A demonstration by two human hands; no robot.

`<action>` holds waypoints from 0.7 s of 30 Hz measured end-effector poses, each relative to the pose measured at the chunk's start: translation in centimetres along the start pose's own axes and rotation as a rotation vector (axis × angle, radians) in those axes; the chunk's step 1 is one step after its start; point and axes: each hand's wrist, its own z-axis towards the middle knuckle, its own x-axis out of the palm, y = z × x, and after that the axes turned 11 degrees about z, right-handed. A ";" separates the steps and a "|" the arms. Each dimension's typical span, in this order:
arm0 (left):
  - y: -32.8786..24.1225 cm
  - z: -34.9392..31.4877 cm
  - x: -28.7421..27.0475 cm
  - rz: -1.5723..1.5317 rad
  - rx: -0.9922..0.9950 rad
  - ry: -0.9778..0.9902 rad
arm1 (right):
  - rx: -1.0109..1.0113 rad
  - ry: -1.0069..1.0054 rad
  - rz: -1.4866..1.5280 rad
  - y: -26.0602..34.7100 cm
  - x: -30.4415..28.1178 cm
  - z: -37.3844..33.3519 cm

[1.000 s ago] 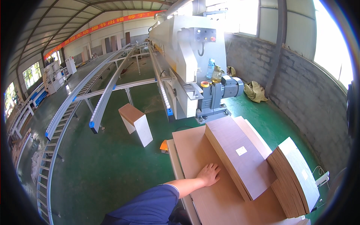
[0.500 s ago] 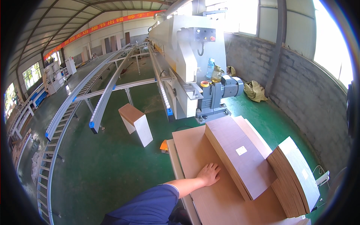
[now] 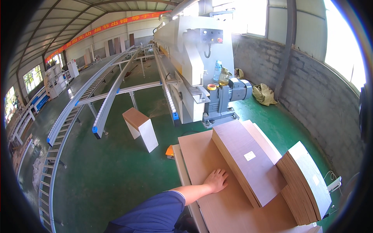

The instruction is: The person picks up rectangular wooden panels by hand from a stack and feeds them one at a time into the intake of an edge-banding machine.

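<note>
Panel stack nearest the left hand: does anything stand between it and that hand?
Nothing visible does. The left hand rests on the wide brown board, left of the panel stack; only bare board surface shows between them.

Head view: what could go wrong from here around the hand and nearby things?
The left hand rests on the broad board, close to the panel stack with the white label; if that stack slid, it might pinch the hand.
The blue bottle standing near the motor could perhaps topple if knocked.
The brown-topped stand on the floor might trip someone.
</note>
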 end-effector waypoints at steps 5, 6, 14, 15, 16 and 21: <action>0.0 0.0 0.3 0.000 0.006 -0.011 | -0.026 0.003 -0.002 -0.6 0.8 0.0; 0.0 0.0 0.4 0.002 0.005 -0.008 | -0.018 0.013 0.005 -0.5 0.9 0.0; 0.3 0.1 0.8 0.031 0.018 -0.052 | -0.208 0.026 -0.123 -0.9 1.1 -0.1; 0.3 0.1 0.8 0.031 0.018 -0.052 | -0.219 0.032 -0.133 -0.9 1.0 -0.1; 0.3 0.1 0.8 0.031 0.017 -0.051 | -0.219 0.033 -0.133 -0.7 1.0 -0.1; 0.2 0.0 0.5 0.036 0.015 -0.027 | -0.090 0.028 -0.035 -0.7 1.1 -0.2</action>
